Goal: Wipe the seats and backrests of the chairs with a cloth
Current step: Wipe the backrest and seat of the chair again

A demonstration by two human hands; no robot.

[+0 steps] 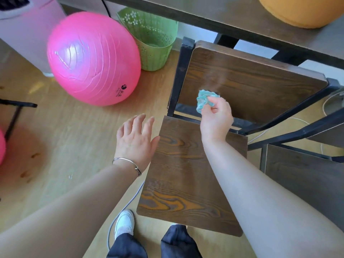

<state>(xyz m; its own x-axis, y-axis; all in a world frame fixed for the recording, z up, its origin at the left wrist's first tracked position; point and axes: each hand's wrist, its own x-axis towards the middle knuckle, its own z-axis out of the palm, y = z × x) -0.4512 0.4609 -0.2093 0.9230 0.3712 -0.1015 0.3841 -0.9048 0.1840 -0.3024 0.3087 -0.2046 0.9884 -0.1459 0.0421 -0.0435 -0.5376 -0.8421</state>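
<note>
Nearest the camera, a white shoe (124, 222) stands on the wooden floor (70, 131) beside a grey cable (119, 213); both bare forearms reach forward over the chair (178, 75). The chair shows two dark wood-grain panels in a black frame; which is seat and which is backrest cannot be told with certainty. The nearer panel (186, 175) lies under the right forearm. The left hand (135, 138) is released, fingers spread and holding nothing, with its thumb at the left edge of that panel near its far left corner; a silver bracelet (126, 165) sits on the wrist. The right hand (216, 118) pinches a crumpled teal cloth (205, 101) between thumb and fingertips; the cloth is at the near edge of the farther panel (251, 81), left of centre; contact with the wood cannot be confirmed. A second chair (307, 183) of the same make stands just to the right. Farther left on the floor rests a large pink ball (93, 58); a green basket (150, 40) stands just beside it, near the chair's far left corner. Beyond, a dark table (223, 17) overhangs the farther panel; an orange object (301, 10) sits at its far right.
</note>
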